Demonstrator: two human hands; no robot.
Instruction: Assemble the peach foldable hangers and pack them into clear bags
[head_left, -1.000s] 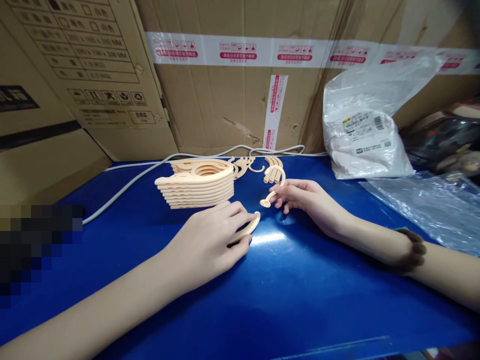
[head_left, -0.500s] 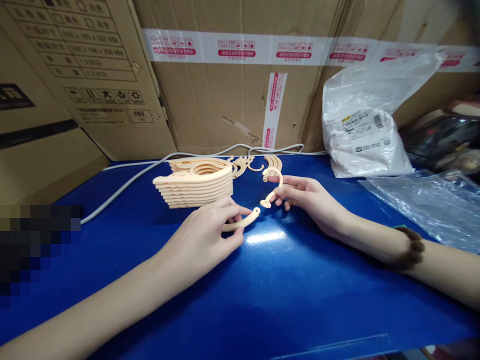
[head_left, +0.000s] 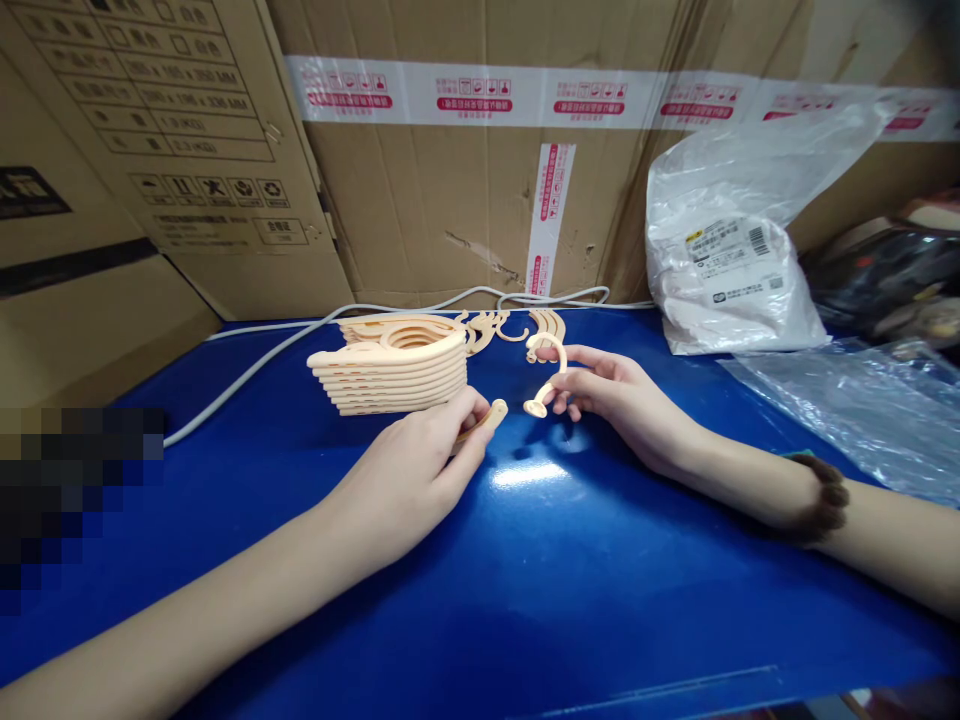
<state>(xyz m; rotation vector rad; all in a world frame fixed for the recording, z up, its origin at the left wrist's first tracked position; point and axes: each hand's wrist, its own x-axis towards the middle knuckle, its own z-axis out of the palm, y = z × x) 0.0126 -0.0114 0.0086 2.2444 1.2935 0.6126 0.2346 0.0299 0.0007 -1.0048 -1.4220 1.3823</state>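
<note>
Between the thumb and fingers of my left hand (head_left: 420, 465) is a cream plastic hanger arm (head_left: 496, 410), a curved strip with a rounded end; its other end is hidden by the hand. My right hand (head_left: 611, 390) pinches a cream hanger hook (head_left: 561, 362), its curl at the top and a flat round base pointing down and left. A small gap separates the hook's base from the strip's end. Just behind my left hand stands a neat stack of cream hanger pieces (head_left: 390, 375). Loose hooks (head_left: 514, 328) and curved strips (head_left: 553, 325) lie farther back.
A white cable (head_left: 277, 365) runs along the back of the blue table (head_left: 570, 600). Cardboard boxes (head_left: 450, 200) wall the back and left. At the right are a filled white plastic bag (head_left: 735, 270) and a clear plastic sheet (head_left: 855, 410).
My left hand has turned the hanger arm, so its end now points upward and shows its face, slightly farther from the hook. My right hand has barely moved.
</note>
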